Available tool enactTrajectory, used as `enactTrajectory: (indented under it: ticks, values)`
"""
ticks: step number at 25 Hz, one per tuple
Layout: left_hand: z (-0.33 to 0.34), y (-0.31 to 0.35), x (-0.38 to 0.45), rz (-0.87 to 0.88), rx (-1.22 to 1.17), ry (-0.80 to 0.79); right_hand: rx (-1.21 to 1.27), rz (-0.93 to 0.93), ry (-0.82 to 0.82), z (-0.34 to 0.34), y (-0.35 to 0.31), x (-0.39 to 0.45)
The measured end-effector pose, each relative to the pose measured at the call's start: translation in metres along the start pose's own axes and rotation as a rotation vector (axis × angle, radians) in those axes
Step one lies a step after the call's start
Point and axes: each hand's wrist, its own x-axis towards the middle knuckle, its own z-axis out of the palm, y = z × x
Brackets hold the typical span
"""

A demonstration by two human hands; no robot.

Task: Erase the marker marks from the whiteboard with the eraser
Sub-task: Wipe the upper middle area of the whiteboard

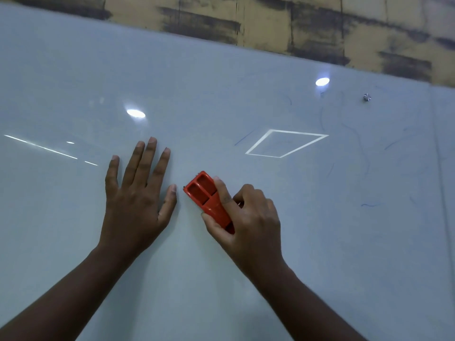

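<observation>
Eraser in the right hand, leftover marks off toward 2 o'clock.

The orange eraser (pixel 209 199) lies on the whiteboard (pixel 73 70), long axis running 10 to 4 o'clock, grasped by the right hand (pixel 248 215). Faint blue marker marks (pixel 369 205) sit well apart at 1 to 3 o'clock, so the right hand is nearer. The left hand (pixel 138 190) rests flat, fingers straight, at 9 o'clock.

Two bare forearms, no sleeves visible; hands (pixel 138 193) (pixel 248 215) ungloved, short nails.
</observation>
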Motion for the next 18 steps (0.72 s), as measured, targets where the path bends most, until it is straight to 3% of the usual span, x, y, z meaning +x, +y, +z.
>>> enactTrajectory:
  ticks: [2, 6, 10, 14, 16, 18]
  values:
    - [0.0, 0.0, 0.002, 0.004, 0.008, 0.024, -0.033, -0.038, 0.039, 0.001, 0.021, 0.019]
    - [0.0, 0.002, 0.006, 0.01, 0.044, 0.062, -0.039, 0.116, 0.159, -0.003, 0.075, 0.053]
    - [-0.001, -0.005, 0.033, 0.036, 0.069, 0.078, -0.023, 0.431, 0.319, -0.01, 0.127, 0.07]
    - [0.007, -0.018, 0.086, 0.078, 0.083, 0.053, 0.086, 0.72, 0.475, -0.002, 0.128, 0.082]
    - [0.015, -0.017, 0.096, 0.062, 0.074, 0.034, 0.107, 0.695, 0.486, 0.004, 0.113, 0.084]
    - [0.02, -0.014, 0.098, 0.042, 0.072, 0.035, 0.122, 0.531, 0.442, 0.012, 0.091, 0.085]
